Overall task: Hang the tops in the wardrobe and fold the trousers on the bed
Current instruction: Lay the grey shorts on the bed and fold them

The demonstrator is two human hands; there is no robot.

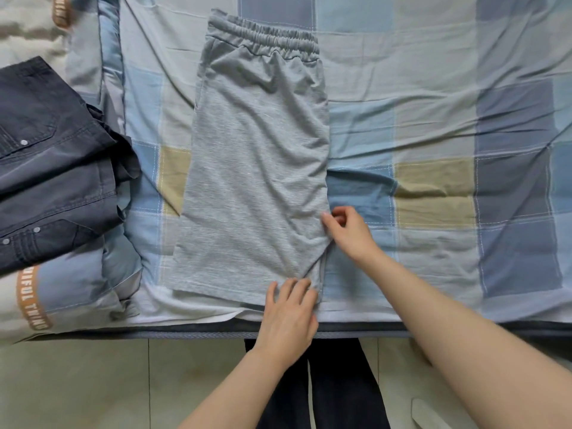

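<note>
Soft grey jersey shorts (257,168) lie lengthwise, waistband at 12 o'clock; right hand (348,233) pinches their side edge, left hand (289,317) presses the hem flat with straight fingers.

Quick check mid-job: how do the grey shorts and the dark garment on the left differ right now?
The grey shorts lie flat in the middle of the bed, folded lengthwise, waistband at the far end; the dark denim garment sits as a stacked, folded bundle at the bed's left side. The shorts are plain soft knit; the dark garment shows stitched seams and metal studs. The left hand and right hand touch only the shorts. Both rest on the checked bedding.
</note>
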